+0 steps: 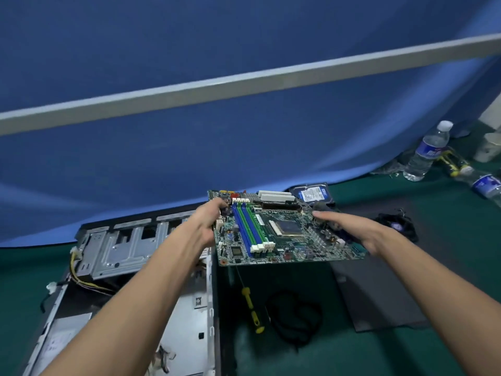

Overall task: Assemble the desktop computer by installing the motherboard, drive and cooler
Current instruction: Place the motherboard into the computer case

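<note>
While held aloft, motherboard (273,234) btwn both hands' fingers (325,216).

One head cam only, wide-angle w/ bent edges, looking fwd and down along both forearms at a green bench (406,356). Close in: hands sit mid-frame, blue partition (244,147) fills the top half. No 2nd view to overlap.

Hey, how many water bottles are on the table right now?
2. One water bottle stands upright at the far right by the blue partition. The second bottle lies on its side at the right edge, partly cut off by the frame. Others may sit out of view.
</note>
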`<state>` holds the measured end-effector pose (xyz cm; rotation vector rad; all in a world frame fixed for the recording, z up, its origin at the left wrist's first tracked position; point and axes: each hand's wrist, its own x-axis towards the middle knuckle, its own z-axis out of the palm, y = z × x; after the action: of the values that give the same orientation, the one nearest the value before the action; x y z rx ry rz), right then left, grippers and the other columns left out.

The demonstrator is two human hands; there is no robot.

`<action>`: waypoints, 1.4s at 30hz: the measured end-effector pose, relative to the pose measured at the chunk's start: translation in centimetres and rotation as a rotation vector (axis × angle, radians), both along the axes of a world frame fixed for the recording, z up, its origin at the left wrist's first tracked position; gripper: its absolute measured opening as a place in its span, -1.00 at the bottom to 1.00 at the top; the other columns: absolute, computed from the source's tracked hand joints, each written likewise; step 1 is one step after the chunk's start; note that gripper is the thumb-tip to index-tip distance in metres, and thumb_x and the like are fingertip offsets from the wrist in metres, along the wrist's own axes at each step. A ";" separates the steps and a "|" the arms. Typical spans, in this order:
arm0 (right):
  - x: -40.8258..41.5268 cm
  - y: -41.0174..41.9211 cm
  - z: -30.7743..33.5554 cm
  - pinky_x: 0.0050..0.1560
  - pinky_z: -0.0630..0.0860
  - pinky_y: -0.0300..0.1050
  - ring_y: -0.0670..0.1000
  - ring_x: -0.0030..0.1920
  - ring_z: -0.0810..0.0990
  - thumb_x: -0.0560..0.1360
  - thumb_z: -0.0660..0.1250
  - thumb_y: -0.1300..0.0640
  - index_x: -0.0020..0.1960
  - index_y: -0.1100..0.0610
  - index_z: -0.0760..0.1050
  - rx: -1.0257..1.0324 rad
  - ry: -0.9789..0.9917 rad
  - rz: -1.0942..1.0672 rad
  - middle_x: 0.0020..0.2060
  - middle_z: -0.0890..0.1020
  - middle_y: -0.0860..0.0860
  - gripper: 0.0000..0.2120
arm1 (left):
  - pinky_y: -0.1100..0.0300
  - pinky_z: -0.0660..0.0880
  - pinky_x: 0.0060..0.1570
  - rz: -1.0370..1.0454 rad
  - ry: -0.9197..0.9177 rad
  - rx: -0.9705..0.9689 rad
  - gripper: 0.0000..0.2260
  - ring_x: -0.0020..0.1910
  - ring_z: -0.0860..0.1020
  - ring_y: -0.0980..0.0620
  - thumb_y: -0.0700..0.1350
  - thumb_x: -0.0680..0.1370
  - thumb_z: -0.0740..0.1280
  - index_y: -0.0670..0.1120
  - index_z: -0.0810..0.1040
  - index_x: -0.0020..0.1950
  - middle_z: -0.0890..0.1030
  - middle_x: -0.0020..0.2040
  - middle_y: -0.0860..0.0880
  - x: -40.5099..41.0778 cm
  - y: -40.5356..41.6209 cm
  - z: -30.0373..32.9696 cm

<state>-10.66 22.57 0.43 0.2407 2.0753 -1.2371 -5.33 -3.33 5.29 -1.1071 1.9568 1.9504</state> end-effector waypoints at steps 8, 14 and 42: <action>3.1 -5.2 2.3 -0.55 0.49 -0.22 -0.01 -0.46 0.62 0.36 0.45 0.13 -0.04 0.22 0.57 -0.451 -0.167 -0.282 -0.37 0.67 0.10 -0.77 | -0.14 0.57 -0.04 0.193 0.344 0.836 -0.34 0.00 0.62 -0.24 0.27 0.50 0.19 -0.36 0.61 0.02 0.62 0.04 -0.30 4.0 -5.5 2.3; 6.4 -13.1 4.4 -0.69 0.41 -0.26 -0.03 -0.64 0.53 0.54 0.30 0.26 -0.19 0.25 0.48 -0.765 -0.259 -0.534 -0.55 0.59 0.10 -0.86 | -0.01 0.45 0.04 0.205 0.713 0.944 -0.72 -0.12 0.56 -0.15 0.06 0.37 0.31 -0.12 0.52 -0.07 0.54 -0.10 -0.19 8.7 -2.0 2.0; 15.1 -22.1 2.1 0.22 0.39 0.13 0.33 0.15 0.52 0.51 0.22 -0.24 0.21 0.45 0.45 -0.055 0.315 -0.190 0.15 0.54 0.32 -0.29 | 0.22 0.31 -0.22 -0.130 0.169 -0.037 -0.71 -0.21 0.51 0.09 0.13 0.27 0.38 -0.08 0.63 -0.22 0.64 -0.27 0.06 19.1 -19.6 0.3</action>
<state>4.49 0.45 2.54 0.2344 2.3230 -1.5260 13.82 -22.95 5.63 -0.8233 2.0998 2.0044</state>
